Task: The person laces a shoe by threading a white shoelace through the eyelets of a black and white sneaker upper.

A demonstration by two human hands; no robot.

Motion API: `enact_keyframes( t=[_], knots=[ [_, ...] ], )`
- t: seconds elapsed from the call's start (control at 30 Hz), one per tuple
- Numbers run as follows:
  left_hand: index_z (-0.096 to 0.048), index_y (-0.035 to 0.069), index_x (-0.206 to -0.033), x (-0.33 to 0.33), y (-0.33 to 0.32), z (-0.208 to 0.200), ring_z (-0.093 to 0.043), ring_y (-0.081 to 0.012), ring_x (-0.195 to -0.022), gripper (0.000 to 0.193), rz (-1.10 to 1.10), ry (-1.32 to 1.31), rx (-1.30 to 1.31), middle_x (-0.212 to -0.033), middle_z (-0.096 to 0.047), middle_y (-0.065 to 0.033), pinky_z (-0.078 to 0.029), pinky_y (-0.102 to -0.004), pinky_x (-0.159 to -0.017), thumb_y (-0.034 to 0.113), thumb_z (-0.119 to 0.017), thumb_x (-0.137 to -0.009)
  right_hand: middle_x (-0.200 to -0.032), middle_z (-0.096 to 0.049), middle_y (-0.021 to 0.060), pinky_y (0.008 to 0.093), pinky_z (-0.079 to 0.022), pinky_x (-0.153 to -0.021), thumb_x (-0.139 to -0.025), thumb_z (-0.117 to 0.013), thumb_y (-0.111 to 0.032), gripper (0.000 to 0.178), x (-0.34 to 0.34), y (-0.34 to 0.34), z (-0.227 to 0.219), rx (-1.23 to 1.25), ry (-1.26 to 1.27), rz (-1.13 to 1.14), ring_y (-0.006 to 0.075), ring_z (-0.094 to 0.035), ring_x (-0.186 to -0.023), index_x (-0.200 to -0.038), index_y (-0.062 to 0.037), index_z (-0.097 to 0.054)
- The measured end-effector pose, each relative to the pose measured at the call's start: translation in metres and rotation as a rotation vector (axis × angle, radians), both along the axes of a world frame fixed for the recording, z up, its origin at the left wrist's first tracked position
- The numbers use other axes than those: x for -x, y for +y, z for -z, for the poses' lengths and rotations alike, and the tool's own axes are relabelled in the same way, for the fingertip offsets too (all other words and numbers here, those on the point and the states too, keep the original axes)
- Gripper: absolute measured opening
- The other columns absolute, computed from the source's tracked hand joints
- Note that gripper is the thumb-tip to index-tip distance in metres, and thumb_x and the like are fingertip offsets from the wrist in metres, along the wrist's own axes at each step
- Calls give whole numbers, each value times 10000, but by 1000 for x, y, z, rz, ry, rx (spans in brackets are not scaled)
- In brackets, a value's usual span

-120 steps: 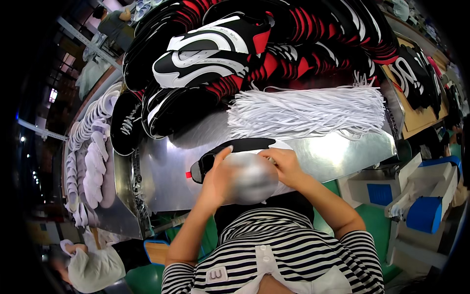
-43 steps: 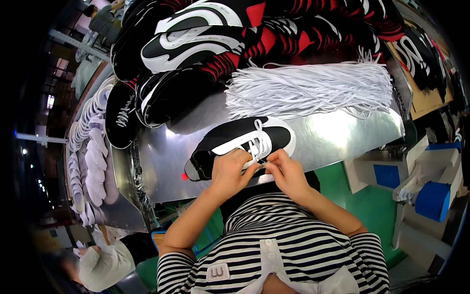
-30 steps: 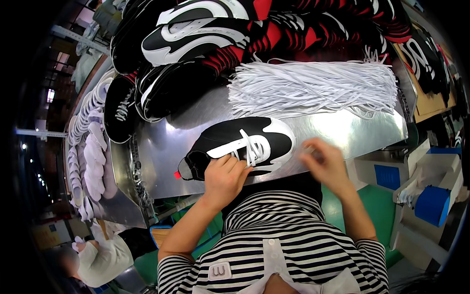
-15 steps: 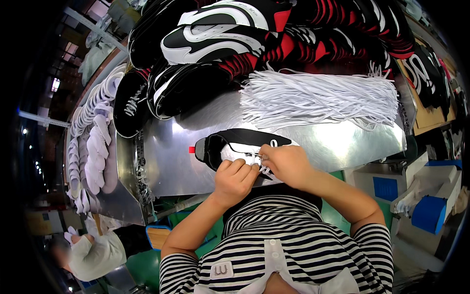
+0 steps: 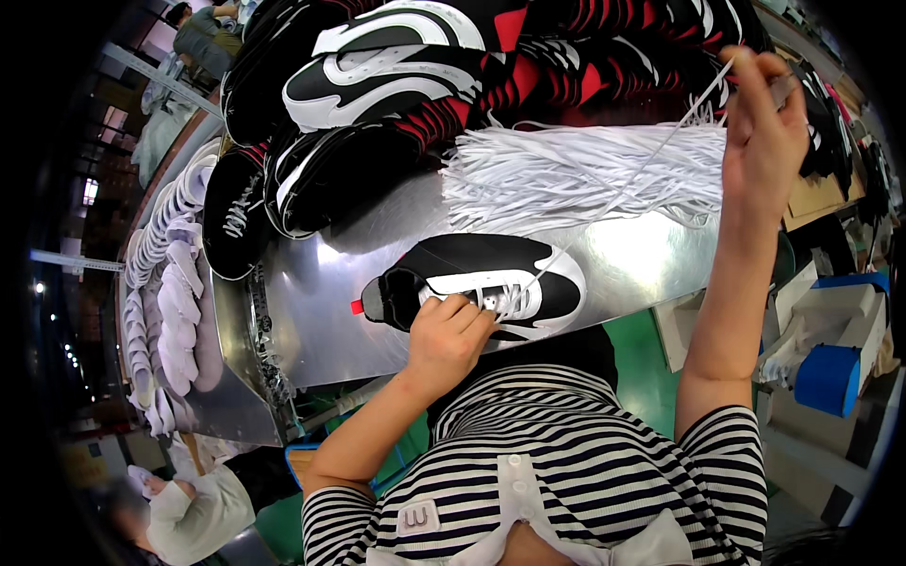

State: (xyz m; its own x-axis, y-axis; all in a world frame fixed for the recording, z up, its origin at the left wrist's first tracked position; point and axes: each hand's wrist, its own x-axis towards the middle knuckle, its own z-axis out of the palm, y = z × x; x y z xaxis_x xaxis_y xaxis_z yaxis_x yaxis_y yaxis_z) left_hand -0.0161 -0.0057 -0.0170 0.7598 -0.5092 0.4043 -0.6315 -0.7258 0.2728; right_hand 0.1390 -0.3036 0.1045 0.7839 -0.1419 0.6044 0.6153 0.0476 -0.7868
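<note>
A black and white shoe upper (image 5: 562, 283) with a red heel tab lies on its side of the metal bench, toe to the right. My left hand (image 5: 451, 341) is closed on its near edge, beside the lace holes. A white shoelace (image 5: 651, 158) is threaded through the front holes and runs taut up to the right. High at the right, my right hand (image 5: 769, 137) pinches the lace's far end between thumb and fingers. A small greyish thing also shows by those fingers; I cannot make out what it is.
A thick bundle of white laces (image 5: 576, 174) lies behind the shoe upper. Stacked black, white and red shoe uppers (image 5: 377, 90) fill the bench's back. White shoe-shaped pieces (image 5: 179, 321) hang in rows at left. A person (image 5: 203, 500) sits at lower left; blue bins (image 5: 828, 381) stand at right.
My right hand has swung from the shoe upper far up and right, drawing the lace out in a long line. My left hand has stayed on the shoe's near edge.
</note>
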Motion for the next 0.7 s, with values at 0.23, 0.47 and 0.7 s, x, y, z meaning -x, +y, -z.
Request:
enact_keyframes(
  t=[0.23, 0.47, 0.7],
  knots=[
    [-635, 44, -1046, -6, -2, -16, -604, -278, -790, 365, -83, 84, 92, -824, -626, -86, -464, -386, -685, 119, -805, -732, -985, -671, 21, 251, -500, -868, -885, -696, -16, 142, 82, 88, 130, -49, 784, -559, 96, -621, -946, -1023, -2, -667],
    [-453, 62, -1376, -16, 8, -8, -679, -347, -818, 563, -492, 675, 424, -903, -686, -173, -523, -403, -741, 348, -662, -939, -799, -680, 50, 276, -483, -676, -850, -720, -140, 171, 85, 113, 134, 388, 734, -500, 131, -638, -732, -1000, -65, -687],
    [-652, 69, -1162, -12, -11, 6, -643, -276, -884, 515, -649, 357, 329, -993, -718, -116, -488, -376, -813, 311, -842, -750, -1027, -676, 93, 361, -506, -726, -867, -683, -178, 153, 80, 119, 143, 624, 533, -434, 277, -667, -832, -977, -75, -658]
  ],
)
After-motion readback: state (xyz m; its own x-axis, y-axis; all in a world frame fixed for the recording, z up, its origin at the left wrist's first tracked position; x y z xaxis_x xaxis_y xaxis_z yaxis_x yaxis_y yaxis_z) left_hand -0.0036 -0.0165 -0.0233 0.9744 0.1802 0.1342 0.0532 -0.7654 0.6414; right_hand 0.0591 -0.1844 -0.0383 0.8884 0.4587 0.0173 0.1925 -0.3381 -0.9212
